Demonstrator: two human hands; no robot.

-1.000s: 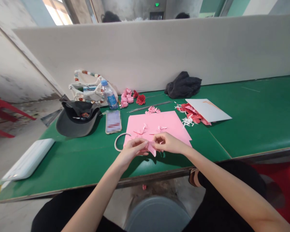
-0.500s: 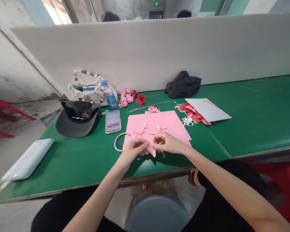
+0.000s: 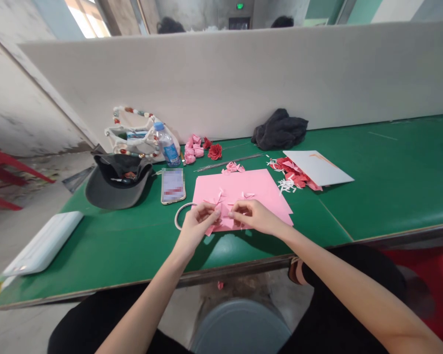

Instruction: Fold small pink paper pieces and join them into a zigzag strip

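Observation:
My left hand point(image 3: 197, 227) and my right hand point(image 3: 253, 216) meet over the near edge of a stack of pink paper sheets point(image 3: 239, 189). Between them they pinch a small pink paper piece point(image 3: 221, 219), each hand closed on one side of it. Small folded pink bits point(image 3: 216, 199) lie scattered on the sheets. A white ring point(image 3: 179, 216) lies on the green table point(image 3: 391, 187) just left of my left hand.
A phone point(image 3: 173, 185), a grey cap point(image 3: 116, 184), a water bottle point(image 3: 167, 144) and a beaded bag point(image 3: 133, 130) sit at the left. Finished paper roses point(image 3: 203, 148), thin wires point(image 3: 231, 161), red scraps point(image 3: 293, 172), white card point(image 3: 319, 167), dark cloth point(image 3: 279, 129) lie farther back. A white device point(image 3: 44, 243) lies far left.
Both hands moved slightly away from me, onto the pink sheets. The small pink piece has been turned and now sits flatter between the fingers.

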